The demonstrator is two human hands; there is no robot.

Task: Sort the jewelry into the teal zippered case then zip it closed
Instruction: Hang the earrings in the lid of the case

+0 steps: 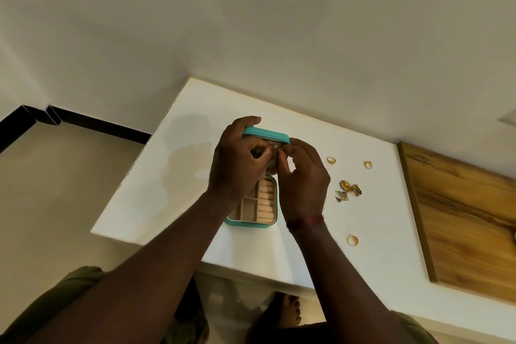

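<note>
Teal case [252, 220] lay open on the tabletop [377, 232]. My left hand [237, 159] steadied its raised lid while my right hand [303, 176] pinched a small piece against it, its grip closed for fastening.

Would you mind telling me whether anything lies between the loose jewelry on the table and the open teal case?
Only the right hand and its forearm cross the gap between the gold rings and earring cluster and the teal case. The white table between them holds nothing else, and the case's compartments lie open.
</note>
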